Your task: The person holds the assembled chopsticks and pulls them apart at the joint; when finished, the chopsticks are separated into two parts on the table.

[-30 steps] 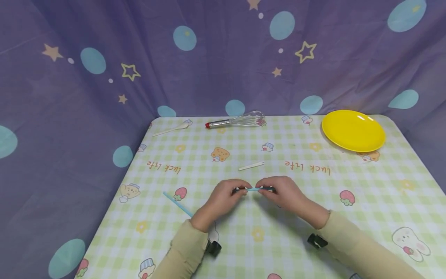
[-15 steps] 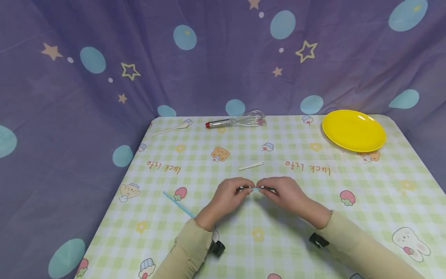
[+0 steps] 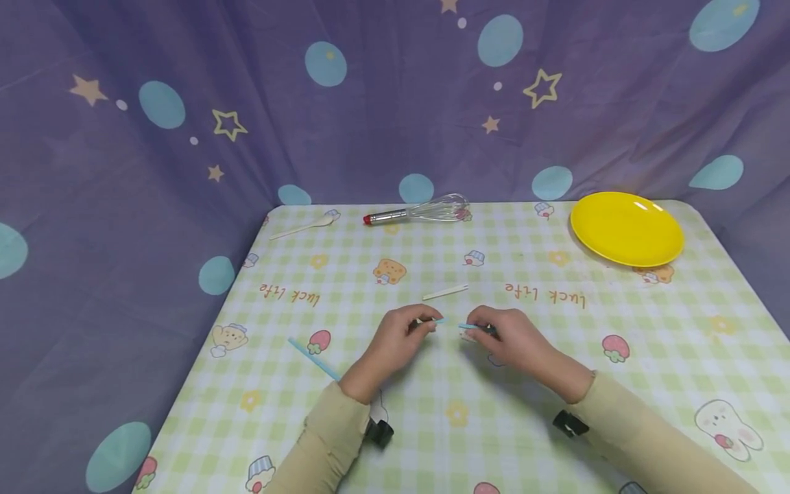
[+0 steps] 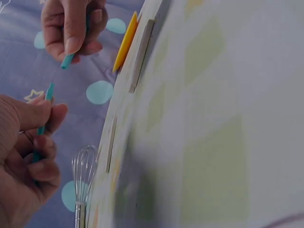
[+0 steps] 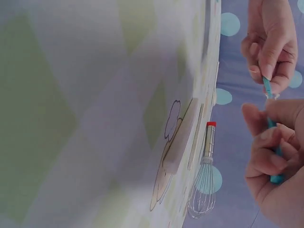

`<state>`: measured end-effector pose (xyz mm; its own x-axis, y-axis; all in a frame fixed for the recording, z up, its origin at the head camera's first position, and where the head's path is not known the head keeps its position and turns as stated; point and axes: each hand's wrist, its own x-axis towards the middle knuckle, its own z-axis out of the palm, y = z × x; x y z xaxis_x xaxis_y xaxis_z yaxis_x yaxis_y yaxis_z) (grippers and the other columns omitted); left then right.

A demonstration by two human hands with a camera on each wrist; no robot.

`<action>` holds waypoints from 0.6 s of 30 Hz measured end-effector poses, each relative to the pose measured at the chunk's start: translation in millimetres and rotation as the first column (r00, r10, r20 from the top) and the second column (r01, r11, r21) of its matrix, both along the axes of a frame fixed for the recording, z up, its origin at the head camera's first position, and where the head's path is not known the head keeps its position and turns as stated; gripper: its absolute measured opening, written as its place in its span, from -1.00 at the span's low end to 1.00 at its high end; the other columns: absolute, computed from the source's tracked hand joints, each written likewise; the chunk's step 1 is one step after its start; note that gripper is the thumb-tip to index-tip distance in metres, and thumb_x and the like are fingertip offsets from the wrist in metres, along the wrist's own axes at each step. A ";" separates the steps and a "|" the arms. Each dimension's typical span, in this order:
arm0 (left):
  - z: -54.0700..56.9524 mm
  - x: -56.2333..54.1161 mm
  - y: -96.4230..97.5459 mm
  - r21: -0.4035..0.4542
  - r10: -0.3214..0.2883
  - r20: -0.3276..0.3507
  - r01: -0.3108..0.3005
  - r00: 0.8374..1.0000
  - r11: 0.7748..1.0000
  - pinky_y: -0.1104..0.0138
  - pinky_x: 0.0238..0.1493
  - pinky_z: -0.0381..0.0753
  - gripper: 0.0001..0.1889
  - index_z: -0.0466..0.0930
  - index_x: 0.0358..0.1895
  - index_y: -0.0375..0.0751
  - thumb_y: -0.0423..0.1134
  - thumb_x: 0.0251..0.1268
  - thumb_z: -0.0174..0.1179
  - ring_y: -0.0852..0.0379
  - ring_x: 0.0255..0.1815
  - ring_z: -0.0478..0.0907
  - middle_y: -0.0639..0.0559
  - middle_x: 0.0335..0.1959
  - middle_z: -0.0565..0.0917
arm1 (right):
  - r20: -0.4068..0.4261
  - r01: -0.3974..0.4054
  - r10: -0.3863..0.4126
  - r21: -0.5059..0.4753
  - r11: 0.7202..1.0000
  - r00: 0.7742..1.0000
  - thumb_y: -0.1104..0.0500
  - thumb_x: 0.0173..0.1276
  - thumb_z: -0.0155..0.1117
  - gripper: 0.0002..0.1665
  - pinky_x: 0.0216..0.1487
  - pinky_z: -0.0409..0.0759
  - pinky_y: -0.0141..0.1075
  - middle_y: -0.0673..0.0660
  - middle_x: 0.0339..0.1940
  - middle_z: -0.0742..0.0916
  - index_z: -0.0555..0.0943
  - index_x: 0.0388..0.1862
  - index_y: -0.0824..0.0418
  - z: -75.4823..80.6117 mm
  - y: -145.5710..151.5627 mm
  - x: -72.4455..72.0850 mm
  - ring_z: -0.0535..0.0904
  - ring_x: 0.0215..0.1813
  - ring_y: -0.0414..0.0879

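Note:
In the head view my left hand (image 3: pixel 393 343) pinches a short teal stick piece (image 3: pixel 439 320) between thumb and fingers. My right hand (image 3: pixel 517 337) pinches a second teal stick piece (image 3: pixel 467 326), and a gap separates the two facing ends. Both hands are above the table; fingers cover much of each piece. The left wrist view shows the left piece (image 4: pixel 49 91) running down through curled fingers. A rounded lower end of the right piece (image 5: pixel 277 179) shows in the right wrist view. A longer light-blue stick (image 3: pixel 313 358) lies beside my left forearm, partly hidden by it.
A pale notched stick (image 3: pixel 446 292) lies just beyond the hands, and another pale bar (image 5: pixel 181 137) lies on the checked tablecloth (image 3: pixel 457 446). At the back are a pale spoon (image 3: pixel 302 227), a whisk (image 3: pixel 416 211) and a yellow plate (image 3: pixel 626 230). A purple curtain (image 3: pixel 395 123) hangs behind.
Earlier, one teal length spanned both hands, which drew closer together half a second ago. Now the hands are apart, slightly farther forward, each holding a separate piece.

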<state>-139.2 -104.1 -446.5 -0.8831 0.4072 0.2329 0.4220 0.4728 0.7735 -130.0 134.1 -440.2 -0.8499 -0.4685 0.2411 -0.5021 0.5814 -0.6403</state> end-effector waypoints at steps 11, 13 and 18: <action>-1.2 -13.1 -12.8 -0.126 0.030 0.064 -0.022 0.998 0.992 0.22 -0.06 0.52 -0.69 0.64 0.11 -0.12 -0.45 0.40 0.10 0.14 -0.12 0.60 0.02 -0.05 0.71 | 0.118 0.059 -0.061 0.018 0.998 0.991 0.34 0.33 0.24 -0.72 -0.12 0.59 -0.17 0.04 -0.15 0.76 0.67 0.00 0.18 -1.6 19.6 -2.4 0.63 -0.17 -0.16; -1.7 -15.6 -13.3 -0.138 0.026 0.058 -0.018 0.998 0.990 0.22 -0.09 0.54 -0.69 0.64 0.11 -0.15 -0.47 0.40 0.09 0.10 -0.16 0.63 -0.02 -0.09 0.73 | 0.157 0.074 -0.074 0.009 0.997 0.985 0.33 0.36 0.23 -0.74 -0.24 0.60 -0.23 0.07 -0.25 0.76 0.66 0.01 0.20 -2.3 22.3 -2.1 0.64 -0.29 -0.17; -3.1 -22.2 -11.9 -0.181 0.053 0.040 -0.045 0.998 0.983 0.33 -0.29 0.51 -0.77 0.68 0.02 -0.16 -0.40 0.41 0.13 0.19 -0.48 0.54 0.00 -0.32 0.74 | 0.288 0.115 -0.101 -0.031 0.993 0.952 0.28 0.38 0.26 -0.87 -0.50 0.57 -0.34 0.11 -0.41 0.73 0.65 -0.12 0.27 -1.6 25.3 -1.3 0.57 -0.57 -0.16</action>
<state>-161.4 -116.0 -449.6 -0.9109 0.3947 0.1203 0.3622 0.6249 0.6916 -131.2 159.4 -441.8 -0.9314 -0.3639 0.0004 -0.2301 0.5881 -0.7754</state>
